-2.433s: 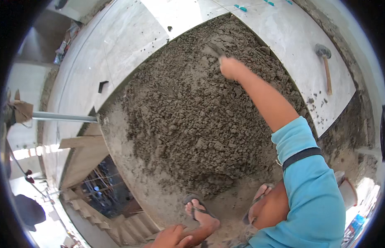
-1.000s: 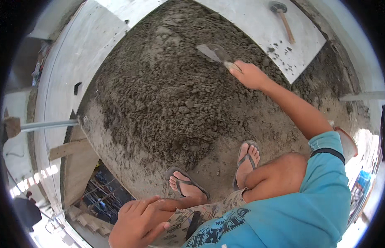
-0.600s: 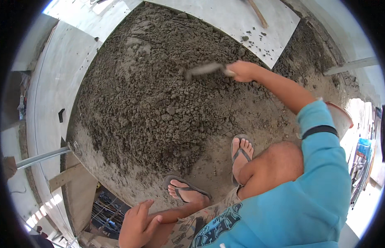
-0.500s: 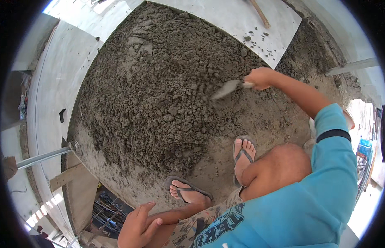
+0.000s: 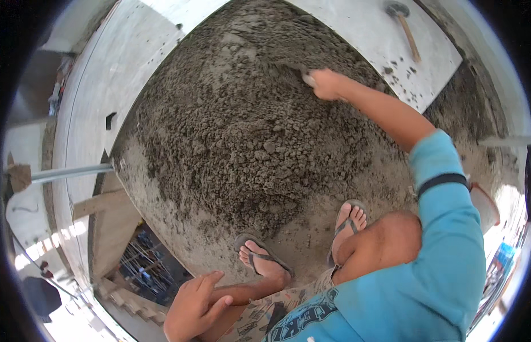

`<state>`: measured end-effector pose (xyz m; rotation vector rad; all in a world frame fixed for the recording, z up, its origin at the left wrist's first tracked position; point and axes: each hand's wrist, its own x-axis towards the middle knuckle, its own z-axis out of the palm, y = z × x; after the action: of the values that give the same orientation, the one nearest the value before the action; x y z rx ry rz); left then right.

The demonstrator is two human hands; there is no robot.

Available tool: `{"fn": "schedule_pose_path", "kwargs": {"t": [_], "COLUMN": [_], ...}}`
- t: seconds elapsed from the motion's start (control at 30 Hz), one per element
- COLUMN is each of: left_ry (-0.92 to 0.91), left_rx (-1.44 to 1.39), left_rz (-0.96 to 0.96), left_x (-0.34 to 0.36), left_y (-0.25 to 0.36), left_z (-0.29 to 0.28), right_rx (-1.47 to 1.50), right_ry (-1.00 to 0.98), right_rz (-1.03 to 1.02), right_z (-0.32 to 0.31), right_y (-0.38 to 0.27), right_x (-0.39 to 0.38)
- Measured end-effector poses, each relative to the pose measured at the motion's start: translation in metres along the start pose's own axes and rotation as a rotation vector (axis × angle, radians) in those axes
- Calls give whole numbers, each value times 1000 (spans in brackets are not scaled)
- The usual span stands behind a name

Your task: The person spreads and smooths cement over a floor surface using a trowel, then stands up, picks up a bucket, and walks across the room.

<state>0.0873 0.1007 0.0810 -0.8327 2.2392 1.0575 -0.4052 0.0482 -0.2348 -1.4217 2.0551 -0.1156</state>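
Grey, crumbly mortar (image 5: 237, 137) covers the middle of the floor, coarse in the centre and flatter toward the left edge. Over its upper part, somewhat right of the middle, is the trowel (image 5: 309, 80). The right hand (image 5: 328, 84) has its grip clenched around the handle of this tool, whose blade is dark and blurred against the mortar, so I cannot tell how deep it goes. The arm stretches forward from a turquoise sleeve (image 5: 442, 159) with 1 dark band (image 5: 442, 182) around it.

The left hand (image 5: 196, 308) is low in the view, over the left leg. Its grip is released, with the fingers loosely spread and holding nothing; whether it presses on the leg, I cannot tell. The 2 feet, in dark sandals, stand near the lower border of the mortar, the left foot (image 5: 262, 263) closer to it than the right foot (image 5: 346, 225).

Pale slabs border the mortar on 2 sides. On the right slab (image 5: 357, 28) lies a mallet (image 5: 410, 39) with wooden handle, and near its end some dark crumbs (image 5: 400, 64) are scattered. On the left slab (image 5: 106, 80) lies a small black angled piece (image 5: 110, 121). Below this piece, a metal pole (image 5: 71, 173) reaches toward the mortar's left corner, above a wooden board (image 5: 100, 205). A bucket (image 5: 485, 206) is partly hidden behind the sleeve.
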Motion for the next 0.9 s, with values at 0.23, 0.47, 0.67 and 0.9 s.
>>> {"fn": "schedule_pose_path", "kwargs": {"t": [0.23,0.47,0.67,0.9], "left_ry": [-22,-11,92,-20], "left_rx": [-32,-165,-215,-335], "left_rz": [-190,-86,-303,-512], "left_x": [-3,-22,-45,-36], "left_y": [-12,-9,-6,-26], "left_z": [-1,10,28,35], "right_rx": [-294,-62,35,-37], "right_ry": [-391,488,11,-182], "right_rz": [-186,-223,288,-27], "right_z": [-18,-66,-63,-30], "right_y": [-18,18,-18,-53], "right_x": [-108,58,121,8]}}
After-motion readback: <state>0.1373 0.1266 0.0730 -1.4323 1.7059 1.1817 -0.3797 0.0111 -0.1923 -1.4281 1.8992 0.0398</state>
